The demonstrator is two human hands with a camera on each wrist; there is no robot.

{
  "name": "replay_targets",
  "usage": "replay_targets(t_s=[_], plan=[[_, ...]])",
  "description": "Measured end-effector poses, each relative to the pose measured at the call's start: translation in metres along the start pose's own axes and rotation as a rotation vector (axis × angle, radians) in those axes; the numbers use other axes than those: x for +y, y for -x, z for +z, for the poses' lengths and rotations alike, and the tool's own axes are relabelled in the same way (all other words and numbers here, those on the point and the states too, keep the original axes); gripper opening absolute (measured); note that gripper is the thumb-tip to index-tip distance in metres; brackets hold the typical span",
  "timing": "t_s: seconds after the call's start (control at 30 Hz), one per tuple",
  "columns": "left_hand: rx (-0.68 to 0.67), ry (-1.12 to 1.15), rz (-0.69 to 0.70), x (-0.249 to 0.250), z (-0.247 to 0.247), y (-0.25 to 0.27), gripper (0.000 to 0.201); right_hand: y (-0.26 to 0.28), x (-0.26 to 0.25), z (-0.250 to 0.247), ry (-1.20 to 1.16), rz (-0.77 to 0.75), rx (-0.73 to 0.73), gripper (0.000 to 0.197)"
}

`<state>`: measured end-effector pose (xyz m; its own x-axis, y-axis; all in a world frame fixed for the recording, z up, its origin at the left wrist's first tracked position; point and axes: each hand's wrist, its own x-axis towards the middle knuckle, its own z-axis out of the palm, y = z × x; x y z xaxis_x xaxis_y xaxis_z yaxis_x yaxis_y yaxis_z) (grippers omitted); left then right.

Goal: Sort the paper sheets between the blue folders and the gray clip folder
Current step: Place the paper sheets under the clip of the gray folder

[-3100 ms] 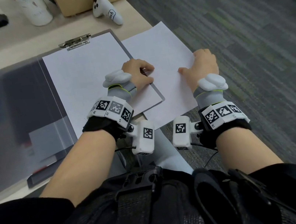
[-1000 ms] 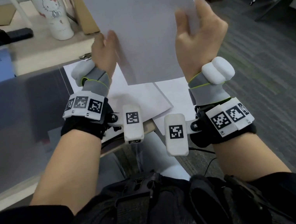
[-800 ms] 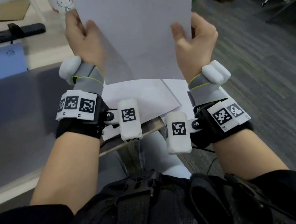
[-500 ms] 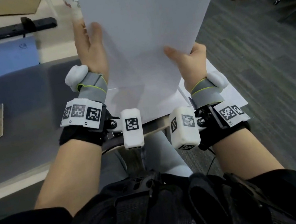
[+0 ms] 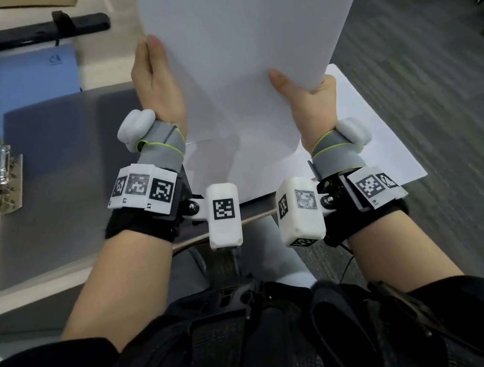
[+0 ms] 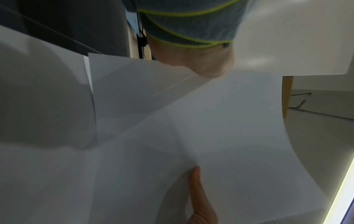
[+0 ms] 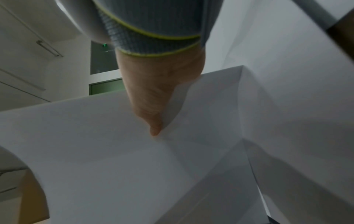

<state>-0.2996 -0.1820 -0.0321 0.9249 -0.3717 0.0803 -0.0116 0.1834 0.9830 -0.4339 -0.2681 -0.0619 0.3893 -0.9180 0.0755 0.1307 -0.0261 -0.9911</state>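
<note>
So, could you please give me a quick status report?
Both hands, left and right, grip the raised paper sheet. More sheets below. Nothing blocking.

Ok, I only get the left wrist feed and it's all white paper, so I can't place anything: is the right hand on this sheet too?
Observer: Yes. The right hand grips the held sheet at its lower right corner.
Operator: Where's the blue folder?
Observer: The blue folder lies on the desk to the left, beyond the gray clip folder.
Operator: Any paper lying below?
Observer: Yes, loose sheets lie under the hands, jutting out over the floor.
</note>
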Motion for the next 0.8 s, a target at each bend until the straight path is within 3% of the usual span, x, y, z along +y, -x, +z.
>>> replay_targets(t_s=[0.13,0.3,0.43,0.53,0.63,0.8], plan=[[-0.017,-0.116,0.059,0.002,-0.007,-0.007,0.032,-0.004,-0.006,0.004,0.009,-0.042,0.006,0.017],[0.036,-0.245,0.156,0.01,-0.026,-0.017,0.042,-0.009,-0.013,0.02,0.008,-0.077,-0.041,0.013],[0.106,-0.394,0.113,0.01,-0.056,-0.031,0.041,-0.008,-0.011,0.037,-0.008,-0.032,-0.115,0.009],[0.129,-0.524,0.099,0.007,-0.075,-0.039,0.044,-0.006,-0.005,0.051,0.028,0.047,-0.167,0.02],[0.163,-0.63,0.024,0.002,-0.098,-0.046,0.046,-0.003,-0.001,0.068,0.067,0.116,-0.23,0.013],[0.201,-0.794,-0.077,0.003,-0.137,-0.044,0.047,0.005,0.012,0.098,0.147,0.208,-0.307,0.019]])
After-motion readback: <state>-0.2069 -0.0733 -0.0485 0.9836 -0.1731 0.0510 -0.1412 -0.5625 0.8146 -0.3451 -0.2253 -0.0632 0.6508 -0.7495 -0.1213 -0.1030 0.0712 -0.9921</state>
